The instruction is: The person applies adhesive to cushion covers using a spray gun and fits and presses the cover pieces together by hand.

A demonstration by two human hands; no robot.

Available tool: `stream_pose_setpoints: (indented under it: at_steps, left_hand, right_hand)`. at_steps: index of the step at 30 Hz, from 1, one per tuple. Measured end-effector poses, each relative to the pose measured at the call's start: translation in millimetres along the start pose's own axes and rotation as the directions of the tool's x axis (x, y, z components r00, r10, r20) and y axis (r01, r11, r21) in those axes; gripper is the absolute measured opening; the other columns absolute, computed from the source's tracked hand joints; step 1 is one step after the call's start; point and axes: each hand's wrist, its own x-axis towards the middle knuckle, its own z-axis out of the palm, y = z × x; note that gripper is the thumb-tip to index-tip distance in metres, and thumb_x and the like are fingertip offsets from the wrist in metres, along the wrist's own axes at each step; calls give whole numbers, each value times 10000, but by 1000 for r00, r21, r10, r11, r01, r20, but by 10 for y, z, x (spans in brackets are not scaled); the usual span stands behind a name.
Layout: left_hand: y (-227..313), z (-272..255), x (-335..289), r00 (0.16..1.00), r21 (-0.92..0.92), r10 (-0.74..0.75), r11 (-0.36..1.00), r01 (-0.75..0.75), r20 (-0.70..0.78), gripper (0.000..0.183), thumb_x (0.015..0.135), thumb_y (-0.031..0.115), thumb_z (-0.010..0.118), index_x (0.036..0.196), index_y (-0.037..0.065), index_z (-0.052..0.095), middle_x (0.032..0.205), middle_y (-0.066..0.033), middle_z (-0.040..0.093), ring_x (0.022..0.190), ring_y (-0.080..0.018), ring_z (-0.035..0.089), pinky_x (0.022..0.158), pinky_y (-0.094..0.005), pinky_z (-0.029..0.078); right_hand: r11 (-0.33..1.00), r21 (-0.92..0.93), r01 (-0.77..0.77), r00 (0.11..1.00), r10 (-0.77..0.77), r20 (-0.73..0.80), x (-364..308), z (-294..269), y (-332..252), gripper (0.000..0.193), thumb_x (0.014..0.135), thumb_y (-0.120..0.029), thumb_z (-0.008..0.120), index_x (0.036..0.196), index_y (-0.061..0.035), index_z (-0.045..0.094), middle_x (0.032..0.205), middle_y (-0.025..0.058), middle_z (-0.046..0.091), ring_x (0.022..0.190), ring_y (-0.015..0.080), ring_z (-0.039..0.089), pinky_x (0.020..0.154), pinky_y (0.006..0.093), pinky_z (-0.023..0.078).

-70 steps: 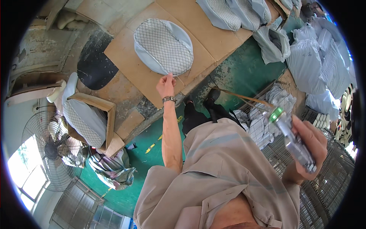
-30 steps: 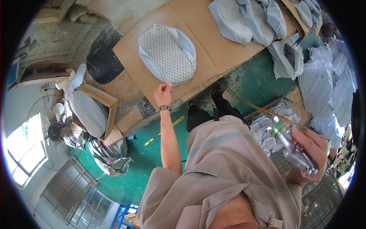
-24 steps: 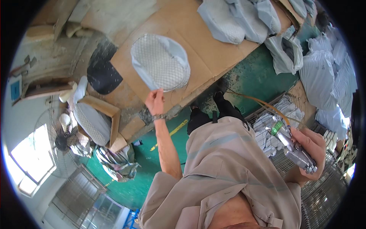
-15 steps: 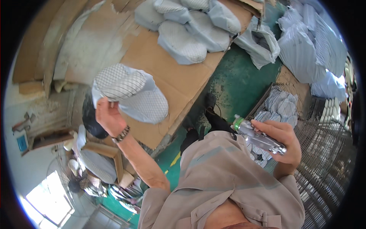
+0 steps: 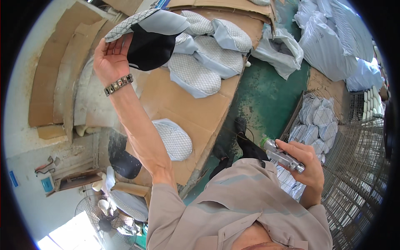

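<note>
My left hand (image 5: 111, 62) is raised at the far left, fingers curled round the edge of a padded cover (image 5: 152, 46) with a black underside and a pale, net-patterned top. It is tilted up above the bench. Another pale net-patterned cover (image 5: 177, 141) lies on the cardboard, partly behind my left forearm. In my right hand (image 5: 306, 164), at the right of my body, is a silver metal hand tool (image 5: 283, 155) with a green ring near its end; its exact kind is unclear. Beyond the held cover is a pile of similar covers (image 5: 196, 77).
Cardboard (image 5: 200, 112) covers the bench. A black curved piece (image 5: 124, 158) sits at its near left. On the right stand a wire rack (image 5: 350, 166) and a crate of stacked covers (image 5: 312, 116). White bags (image 5: 329, 46) fill the far right; a fan (image 5: 105, 223) is lower left.
My left hand has lifted one cover off the other and carried it away from my body, turning its black underside into view. My right hand still holds the tool, slightly lower in the picture.
</note>
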Motion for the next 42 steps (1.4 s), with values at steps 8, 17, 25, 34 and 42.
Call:
stream_pose_setpoints:
  at_steps: [8,17,25,34,42]
  left_hand:
    - [362,-489,-588,981,198,-130,975,101,143,184,968,201,614,998,28,671,909,-61,707,823,-181,649,810,-405,530]
    - [809,-1627,-1265,826,769,-265,306,561,-498,167,832,174,714,759,28,680,575,20,500,423,-99,437,399,-282,352]
    - [1708,-1215,-1174,921,905,47,210,370,-387,196,813,181,750,740,11,685,565,27,482,417,-79,416,406,-262,327]
    - [2095,-1231,-1477,905,802,44,483,352,-423,136,863,157,735,816,39,686,554,66,451,423,-46,342,408,-258,299]
    - [1714,-1416,-1566,921,810,54,498,311,-386,122,848,147,723,803,38,690,570,26,488,426,-69,379,407,-250,311]
  right_hand:
    - [999,39,10,1000,-10,7,66,8,103,604,699,21,776,1284,37,627,902,183,680,765,324,676,664,357,500]
    - [999,16,32,990,-34,135,320,265,117,568,704,54,750,1259,23,634,898,178,662,796,367,647,694,372,503]
    - [996,17,92,980,-93,175,418,497,-48,580,703,58,752,1268,22,629,918,180,659,783,354,648,686,357,497]
    - [1000,-1,-2,990,2,144,283,447,20,570,704,67,744,1261,23,635,919,185,660,782,351,649,684,353,497]
    - [1000,-18,18,990,-15,138,355,511,6,553,715,53,752,1255,17,637,921,187,662,789,362,642,699,377,495]
